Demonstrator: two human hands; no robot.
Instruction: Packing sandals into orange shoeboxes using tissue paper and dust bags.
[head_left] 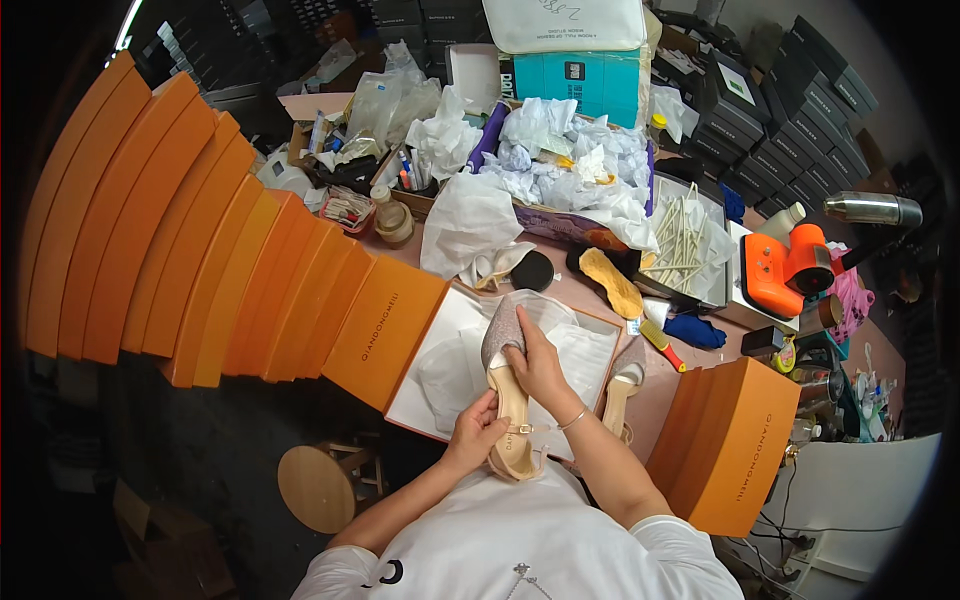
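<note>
A person at a crowded counter (600, 300) works a beige, glitter-toed sandal (508, 395) over an open orange shoebox (420, 330) lined with white tissue paper (455, 365); the step in hand looks like seeing to the ankle strap and its small buckle, with the shoe held sole-bed up, toe away from the body, just above the box's near edge; the left hand (474, 432) has its fingers (487, 408) pinched together on the strap near the heel, while the right hand (540, 365) lies over the forepart, its fingers curled and closed around the glittered toe to steady it; the grip on both sides reads as firm, though the fingertips under the shoe are hidden; the second sandal (622, 385) lies on the counter just right of the box, touching nothing held; a row of closed orange boxes (190, 220) fans out on the left, another orange box (730, 440) stands at the right, and a carton of crumpled white paper (570, 160) sits beyond; as a judgement, the next move calls for a fine pinch on the thin strap and a steady hold on the toe, with care that the shoe is not let slip against the tissue
</note>
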